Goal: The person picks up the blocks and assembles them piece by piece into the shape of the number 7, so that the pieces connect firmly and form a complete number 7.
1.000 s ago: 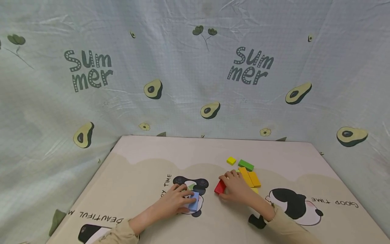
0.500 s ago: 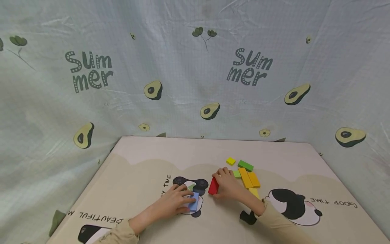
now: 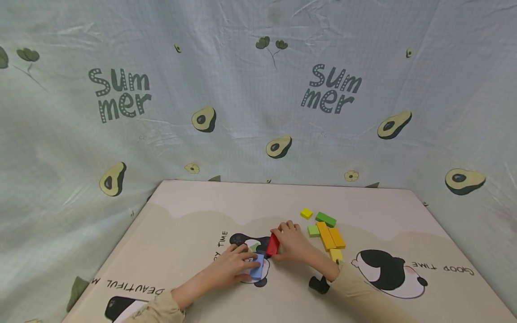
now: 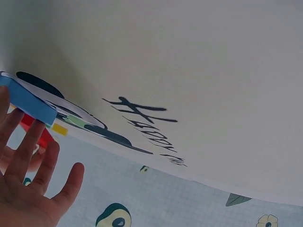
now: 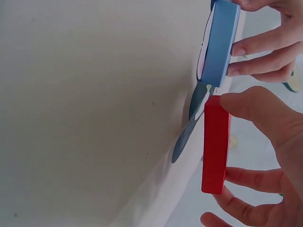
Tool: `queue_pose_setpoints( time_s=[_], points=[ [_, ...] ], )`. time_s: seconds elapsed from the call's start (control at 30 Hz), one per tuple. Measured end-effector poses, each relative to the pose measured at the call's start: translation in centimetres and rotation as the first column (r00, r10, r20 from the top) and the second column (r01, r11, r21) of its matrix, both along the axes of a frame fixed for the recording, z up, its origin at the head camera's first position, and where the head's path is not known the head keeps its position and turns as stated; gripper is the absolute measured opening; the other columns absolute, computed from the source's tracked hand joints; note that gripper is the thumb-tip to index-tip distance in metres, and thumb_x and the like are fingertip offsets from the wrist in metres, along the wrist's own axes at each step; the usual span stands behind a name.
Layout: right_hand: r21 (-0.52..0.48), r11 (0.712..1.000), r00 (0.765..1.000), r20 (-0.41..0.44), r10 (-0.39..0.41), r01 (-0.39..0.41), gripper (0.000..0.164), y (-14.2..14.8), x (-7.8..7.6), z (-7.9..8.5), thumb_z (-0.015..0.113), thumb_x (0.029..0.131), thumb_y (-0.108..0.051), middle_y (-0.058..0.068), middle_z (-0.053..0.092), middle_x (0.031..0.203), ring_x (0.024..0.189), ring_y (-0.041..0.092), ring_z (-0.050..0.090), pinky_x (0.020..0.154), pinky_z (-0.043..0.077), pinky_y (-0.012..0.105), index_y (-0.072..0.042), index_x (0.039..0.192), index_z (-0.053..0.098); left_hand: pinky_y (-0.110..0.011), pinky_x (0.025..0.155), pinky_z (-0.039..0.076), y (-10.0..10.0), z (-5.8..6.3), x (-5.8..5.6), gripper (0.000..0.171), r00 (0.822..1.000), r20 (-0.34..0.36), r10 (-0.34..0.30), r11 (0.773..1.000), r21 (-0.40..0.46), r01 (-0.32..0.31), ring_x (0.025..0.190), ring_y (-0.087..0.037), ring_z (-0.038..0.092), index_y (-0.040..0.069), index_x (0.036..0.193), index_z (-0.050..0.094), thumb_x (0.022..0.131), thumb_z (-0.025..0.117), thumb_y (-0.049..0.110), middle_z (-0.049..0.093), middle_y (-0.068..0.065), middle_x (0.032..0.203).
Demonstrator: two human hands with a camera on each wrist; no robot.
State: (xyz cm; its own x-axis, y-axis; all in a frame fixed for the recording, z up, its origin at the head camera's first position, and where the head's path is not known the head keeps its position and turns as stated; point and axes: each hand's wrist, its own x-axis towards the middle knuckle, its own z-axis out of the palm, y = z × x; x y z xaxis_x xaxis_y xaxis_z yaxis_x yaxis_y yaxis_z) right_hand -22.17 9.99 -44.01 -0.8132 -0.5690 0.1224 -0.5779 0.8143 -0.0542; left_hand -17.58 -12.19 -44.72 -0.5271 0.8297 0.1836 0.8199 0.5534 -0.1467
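Note:
In the head view my left hand (image 3: pixel 228 269) holds a blue rectangular block (image 3: pixel 257 268) over the printed panda on the table. The left wrist view shows fingertips along one side of this blue block (image 4: pixel 31 101). Just to the right, my right hand (image 3: pixel 294 246) grips a red rectangular block (image 3: pixel 272 245) by its two ends. Seen from the right wrist, the thumb presses one end of the red block (image 5: pixel 216 146) and fingers support the other. A short gap separates it from the blue block (image 5: pixel 220 45).
Right of my right hand lie a light green block (image 3: pixel 313 231), two orange blocks (image 3: pixel 325 235) side by side and a yellow block (image 3: pixel 336 255). Farther back are a dark green block (image 3: pixel 326 219) and a small yellow block (image 3: pixel 306 213). A patterned cloth hangs behind the table (image 3: pixel 194 197).
My right hand has carried the red block leftward, from beside the loose blocks to close by the blue one, uncovering the light green block. The left hand and blue block have stayed put.

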Motion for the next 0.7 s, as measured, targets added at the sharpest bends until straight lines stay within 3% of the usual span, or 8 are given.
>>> queue_pose_setpoints(
  time_s=[0.4, 0.7],
  points=[
    [0.003, 0.999, 0.999, 0.005, 0.034, -0.034, 0.06, -1.3, -0.5, -0.6, 0.072, 0.069, -0.041, 0.007, 0.056, 0.108, 0.099, 0.024, 0.044, 0.083, 0.041, 0.042, -0.009, 0.117, 0.056, -0.033, 0.079, 0.044, 0.1, 0.1, 0.0, 0.037, 1.0, -0.006, 0.002, 1.0, -0.014, -0.002, 0.098, -0.014, 0.049, 0.028, 0.114, 0.06, 0.08, 0.06, 0.042, 0.061, 0.007, 0.114],
    [-0.004, 0.997, 0.997, -0.005, 0.077, -0.077, 0.054, -1.8, -0.8, -0.9, 0.07, 0.073, -0.04, 0.005, 0.056, 0.109, 0.1, 0.022, 0.044, 0.082, 0.038, 0.04, -0.012, 0.116, 0.056, -0.033, 0.083, 0.041, -0.1, 0.0, -0.3, 0.036, 0.998, 0.062, 0.01, 1.0, 0.011, -0.01, 0.099, -0.012, 0.049, 0.023, 0.111, 0.06, 0.08, 0.06, 0.041, 0.061, 0.006, 0.114]
  ],
)
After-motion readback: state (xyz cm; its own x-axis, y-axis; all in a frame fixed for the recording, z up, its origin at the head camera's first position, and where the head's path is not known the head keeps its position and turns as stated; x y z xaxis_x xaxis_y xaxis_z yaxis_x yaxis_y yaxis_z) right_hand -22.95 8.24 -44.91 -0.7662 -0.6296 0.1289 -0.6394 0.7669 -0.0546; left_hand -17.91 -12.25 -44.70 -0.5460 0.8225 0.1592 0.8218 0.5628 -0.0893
